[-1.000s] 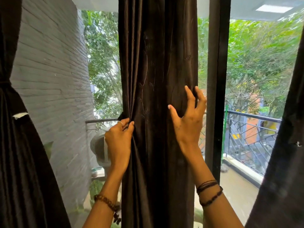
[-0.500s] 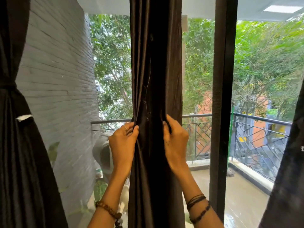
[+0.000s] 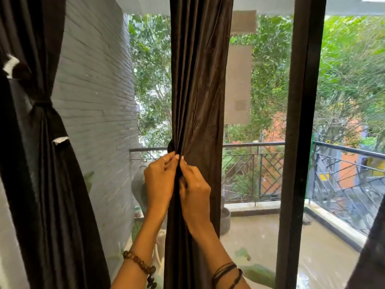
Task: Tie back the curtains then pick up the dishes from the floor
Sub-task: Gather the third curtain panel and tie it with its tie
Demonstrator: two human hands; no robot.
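Note:
A dark brown curtain (image 3: 200, 80) hangs gathered in the middle of the window. My left hand (image 3: 159, 180) pinches its left folds at rail height. Right beside it, my right hand (image 3: 194, 191) grips the bunched cloth, fingers curled into the folds. The two hands touch. At the far left another dark curtain (image 3: 48, 163) is cinched by a tie-back (image 3: 42, 104). No dishes are in view.
A dark window frame post (image 3: 300, 142) stands right of the middle curtain. Beyond the glass lie a balcony floor (image 3: 270, 247), a metal railing (image 3: 260, 163), a grey brick wall (image 3: 93, 101) and a pot (image 3: 226, 220). Another curtain edge (image 3: 373, 257) shows at bottom right.
My right hand has slid left across the curtain, bunching the cloth narrower, and now meets my left hand. More window shows to the right of the curtain.

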